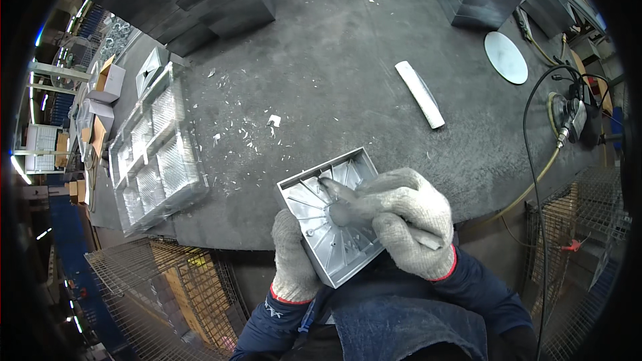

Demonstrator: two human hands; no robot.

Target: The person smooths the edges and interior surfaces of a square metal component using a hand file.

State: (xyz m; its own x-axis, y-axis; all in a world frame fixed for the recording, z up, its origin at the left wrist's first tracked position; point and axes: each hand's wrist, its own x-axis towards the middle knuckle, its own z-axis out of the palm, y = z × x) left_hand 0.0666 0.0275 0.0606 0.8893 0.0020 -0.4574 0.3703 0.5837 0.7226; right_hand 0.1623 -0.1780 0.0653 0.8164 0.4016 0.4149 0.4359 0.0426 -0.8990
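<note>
A square, shallow metal housing [304, 195] with raised walls and ribs fanning out from a round centre is tilted up at the table's near edge. My left hand [291, 254], in a white knit glove with a red cuff, grips its left wall. Over the housing's right side is my gloved right hand [414, 217], its fingers curled and one finger reaching toward the ribs, smeared by motion. A thin greyish stick-like end [426, 239] pokes out beneath that palm; most of it is hidden, so its kind is unclear.
On the dark table [321, 80] lie a white roll [420, 95], scattered pale scraps [274, 121] and a clear plastic divided tray [160, 140]. A round pale disc [506, 58] and a hose-fed sander [565, 117] are at right. Dark block stacks [200, 0] stand behind; wire baskets [167, 294] flank me.
</note>
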